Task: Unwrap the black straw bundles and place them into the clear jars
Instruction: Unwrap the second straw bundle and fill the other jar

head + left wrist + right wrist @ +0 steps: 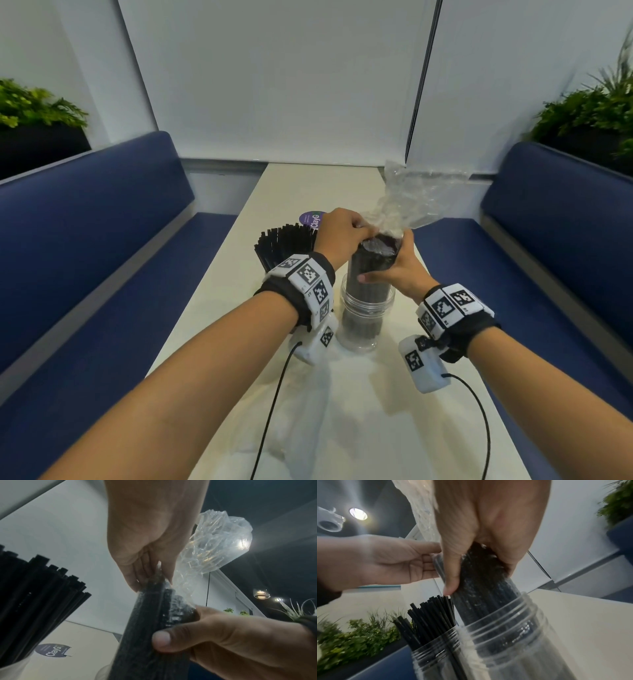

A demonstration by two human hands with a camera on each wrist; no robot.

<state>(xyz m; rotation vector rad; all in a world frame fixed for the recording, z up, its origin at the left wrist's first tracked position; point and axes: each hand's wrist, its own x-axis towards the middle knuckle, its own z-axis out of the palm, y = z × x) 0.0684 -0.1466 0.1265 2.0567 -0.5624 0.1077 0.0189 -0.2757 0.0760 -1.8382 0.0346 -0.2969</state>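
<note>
A wrapped bundle of black straws point(371, 263) stands upright with its lower end inside a clear jar point(366, 329). My right hand point(387, 263) grips the bundle near its top, thumb in front. My left hand point(359, 231) pinches the clear plastic wrap point(418, 195), which billows upward off the bundle's top. In the left wrist view the left fingers point(137, 580) pinch the wrap point(214, 545) at the bundle point(145, 628). In the right wrist view the thumb point(452, 577) presses the bundle point(484, 588) above the jar point(513, 642). A second jar point(436, 655) holds loose black straws point(284, 243).
The cream table point(394, 428) runs between two blue benches point(85, 274), point(565, 240). Crumpled clear plastic point(301, 411) lies on the table near me. A round purple sticker point(310, 217) sits behind the jars. Potted plants point(34, 106) stand behind both benches.
</note>
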